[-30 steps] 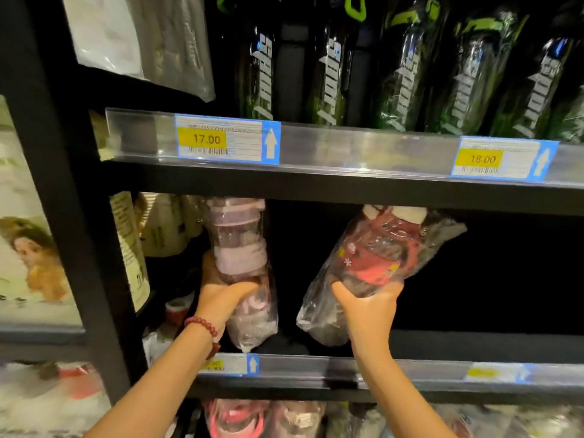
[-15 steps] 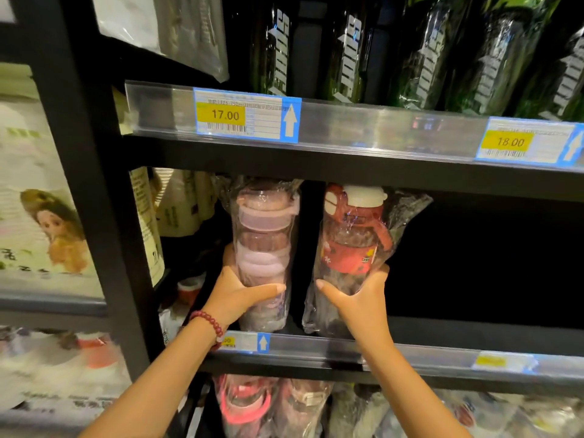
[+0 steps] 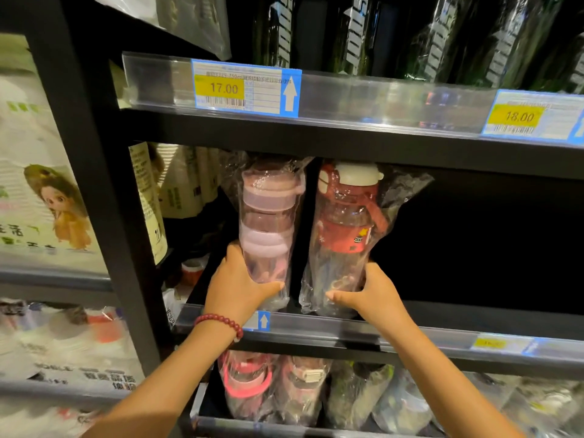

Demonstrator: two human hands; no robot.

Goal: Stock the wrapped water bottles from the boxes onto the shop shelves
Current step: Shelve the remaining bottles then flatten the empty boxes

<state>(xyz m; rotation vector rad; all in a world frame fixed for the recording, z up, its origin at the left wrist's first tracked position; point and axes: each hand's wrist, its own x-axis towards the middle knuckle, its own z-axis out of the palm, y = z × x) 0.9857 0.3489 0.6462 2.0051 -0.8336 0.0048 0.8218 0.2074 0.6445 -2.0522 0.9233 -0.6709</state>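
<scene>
Two wrapped bottles stand upright side by side on the middle shelf [image 3: 410,330]. The pink bottle [image 3: 268,222] in clear plastic is on the left, and my left hand [image 3: 235,286], with a red bead bracelet at the wrist, grips its lower part. The red bottle [image 3: 344,229] with a white cap stands just right of it in a loose clear bag. My right hand [image 3: 373,292] holds it near the base.
Dark green wrapped bottles [image 3: 357,33] fill the shelf above, behind price tags 17.00 [image 3: 243,88] and 18.00 [image 3: 521,116]. Beige bottles [image 3: 186,184] stand at the back left. More wrapped bottles [image 3: 284,390] sit below. The middle shelf's right side is dark. A black upright post [image 3: 104,216] borders left.
Both bottles went from tilted and raised to upright, standing on the middle shelf, moved further in. My hands slid lower on them and the camera came closer.
</scene>
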